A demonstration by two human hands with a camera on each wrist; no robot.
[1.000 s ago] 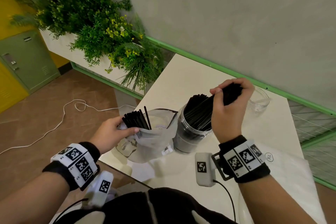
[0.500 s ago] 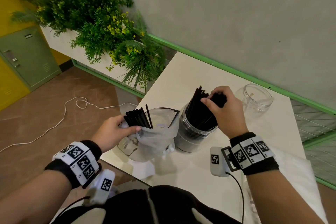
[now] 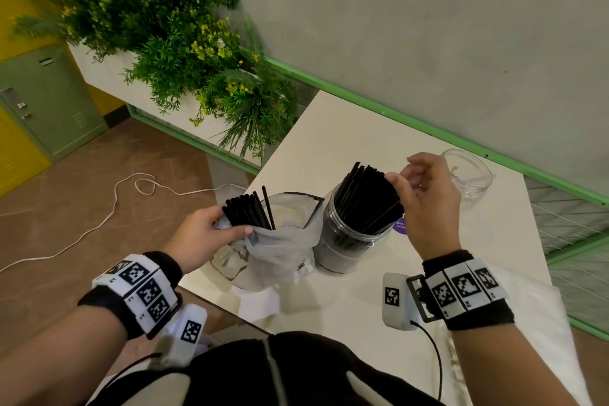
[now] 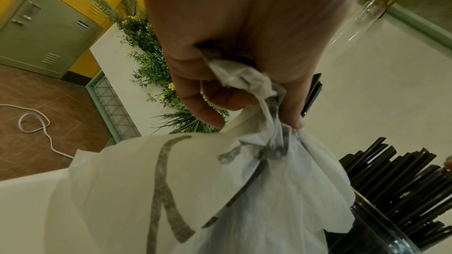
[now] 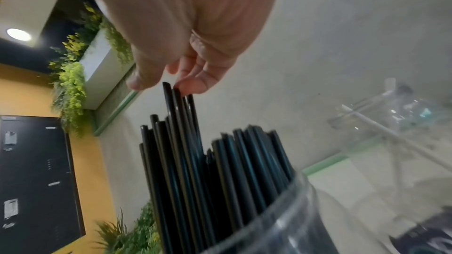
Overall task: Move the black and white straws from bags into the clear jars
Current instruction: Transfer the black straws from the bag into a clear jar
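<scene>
Gripping the bag (image 3: pixel 280 241) at centre frame, the left hand (image 3: pixel 201 237) keeps its black straws (image 3: pixel 247 211) upright for picking; the right hand (image 3: pixel 425 201), fingers (image 5: pixel 193 84) loose, brushes straws standing in the jar (image 3: pixel 349 241).

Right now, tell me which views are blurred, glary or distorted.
Head view: sharp, evenly lit, wide-angle bending at the edges. Left wrist view: dim, the left hand and crumpled translucent plastic bag are soft. Right wrist view: the empty clear jar is smeared, the black plastic straws show glare streaks.
</scene>
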